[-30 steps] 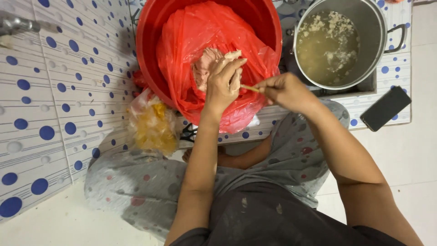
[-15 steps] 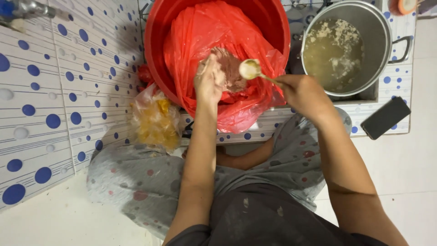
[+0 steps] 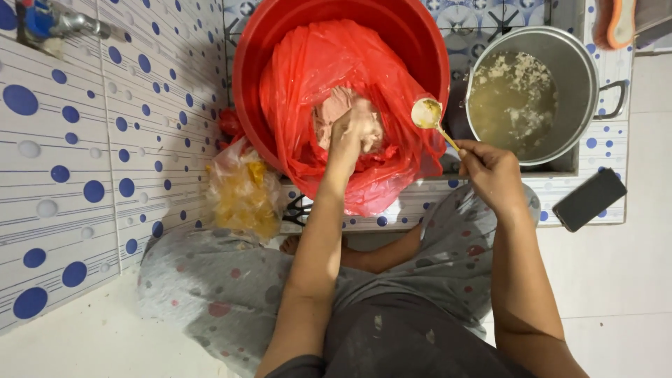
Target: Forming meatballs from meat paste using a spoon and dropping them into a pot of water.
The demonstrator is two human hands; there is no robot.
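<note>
The round red plastic basin fills the upper middle, its crumpled red plastic bag liner spilling over the near rim and crowding the way in. The left hand sits inside the bag opening, taking up its centre. Just beside the basin on the right stands the round steel pot with cloudy liquid; the narrow gap between them is occupied by the small metal spoon held by the right hand. To the left, a clear plastic bag of yellow contents and the blue-dotted tiled wall close that side. A flat black phone lies right of the hand; beyond it the pale floor is open.
</note>
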